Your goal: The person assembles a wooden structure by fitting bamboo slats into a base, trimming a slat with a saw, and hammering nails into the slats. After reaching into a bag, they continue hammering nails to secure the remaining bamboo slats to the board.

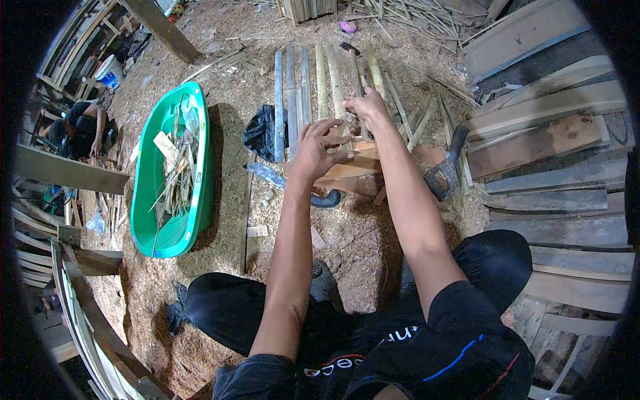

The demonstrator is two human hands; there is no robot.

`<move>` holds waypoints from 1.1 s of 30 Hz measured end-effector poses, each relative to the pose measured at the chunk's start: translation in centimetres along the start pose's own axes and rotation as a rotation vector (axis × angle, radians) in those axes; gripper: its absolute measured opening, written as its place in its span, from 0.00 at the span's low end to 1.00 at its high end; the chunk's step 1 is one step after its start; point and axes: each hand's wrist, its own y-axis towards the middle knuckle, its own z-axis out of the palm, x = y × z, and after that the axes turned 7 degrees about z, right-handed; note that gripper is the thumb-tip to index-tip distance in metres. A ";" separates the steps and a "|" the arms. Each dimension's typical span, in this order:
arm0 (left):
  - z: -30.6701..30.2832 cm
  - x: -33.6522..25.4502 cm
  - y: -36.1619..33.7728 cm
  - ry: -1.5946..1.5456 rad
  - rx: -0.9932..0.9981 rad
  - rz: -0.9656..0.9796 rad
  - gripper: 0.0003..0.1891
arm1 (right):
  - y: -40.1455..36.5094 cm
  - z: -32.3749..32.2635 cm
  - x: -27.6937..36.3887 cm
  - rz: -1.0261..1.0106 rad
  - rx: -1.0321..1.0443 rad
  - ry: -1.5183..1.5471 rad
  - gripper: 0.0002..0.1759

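My right hand (367,107) is closed around the handle of a hammer (355,69), whose dark head points away from me. Just left of it, my left hand (321,150) hovers over the near ends of several wooden slats (322,80), fingers curved and apart with nothing visible in them. The slats lie side by side, their near ends at an orange-brown board (360,163). Below my left wrist is a bladed tool (267,175) with a dark curved handle (327,199). A dark tool (443,179) with a black handle lies right of my right forearm.
A green tub (205,147) holding wood scraps stands at left. Beside the slats is a black plastic bag (260,133). Stacked boards (553,173) line the right side. Wood shavings cover the floor (233,67). Another person (83,130) crouches at far left.
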 end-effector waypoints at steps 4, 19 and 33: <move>-0.1 -0.1 0.0 0.008 0.005 -0.012 0.21 | -0.4 0.1 0.3 -0.001 0.004 -0.010 0.22; 0.2 0.2 0.0 0.003 0.003 -0.007 0.22 | 0.9 -0.4 -0.6 0.003 0.027 -0.019 0.21; 0.1 0.3 -0.1 0.021 0.030 0.004 0.24 | 0.5 0.0 -0.2 -0.005 -0.003 -0.080 0.20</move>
